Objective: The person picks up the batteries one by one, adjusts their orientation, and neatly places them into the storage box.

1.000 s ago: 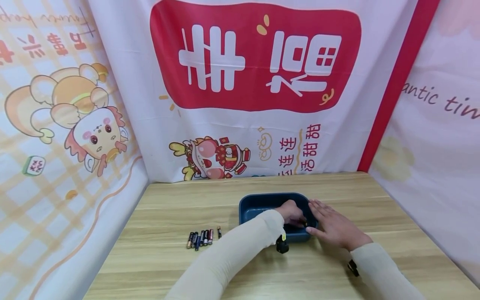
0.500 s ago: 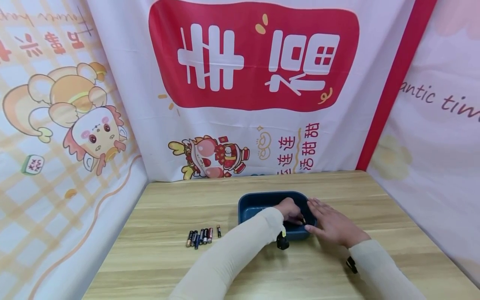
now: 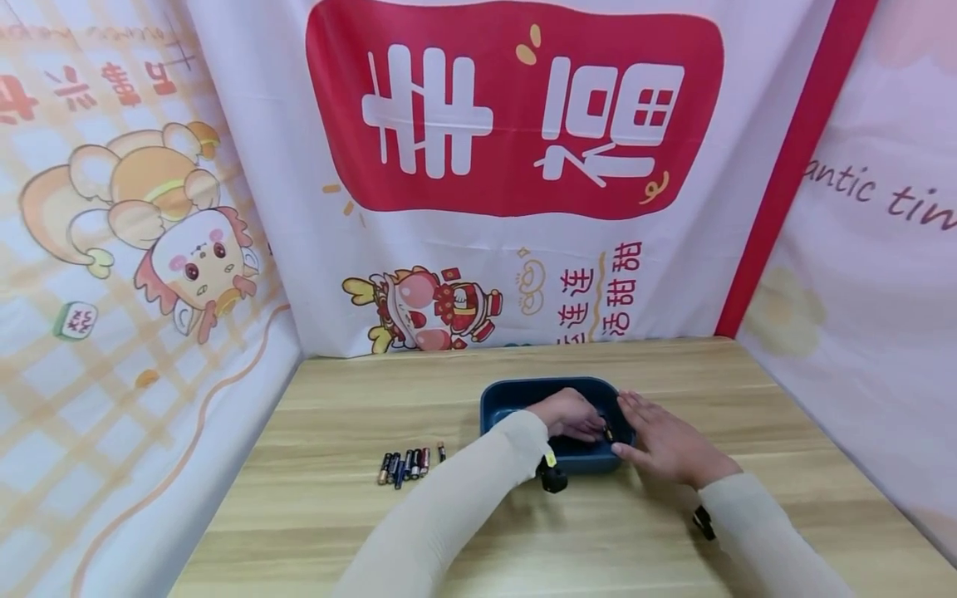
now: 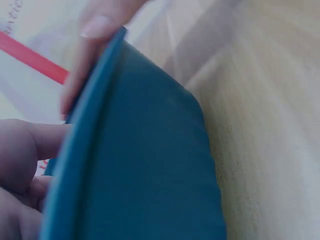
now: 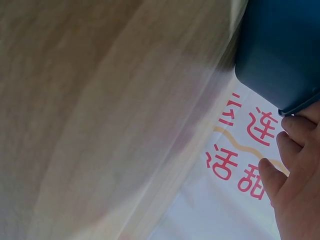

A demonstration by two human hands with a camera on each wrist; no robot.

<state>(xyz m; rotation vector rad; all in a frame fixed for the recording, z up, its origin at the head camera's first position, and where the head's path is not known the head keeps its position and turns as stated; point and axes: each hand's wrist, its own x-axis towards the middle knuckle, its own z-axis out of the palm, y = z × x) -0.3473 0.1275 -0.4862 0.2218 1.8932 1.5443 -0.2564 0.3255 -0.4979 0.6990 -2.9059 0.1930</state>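
A dark blue rectangular box stands on the table. My left hand reaches down inside it, fingers loosely extended toward the right end. Just beyond those fingertips a battery, dark with a gold part, shows by the right inner wall. My right hand rests against the box's right end with straight fingers, thumb at the near corner. In the left wrist view, the box wall hides part of the left fingers. The right wrist view shows the right hand touching the box rim.
Several batteries lie in a loose row on the wooden table, left of the box. One thinner battery lies slightly apart. A printed cloth hangs behind the table, with more cloth at both sides.
My left hand has drawn back a little to the left inside the box, away from the battery at its fingertips. The right hand stays against the box end.
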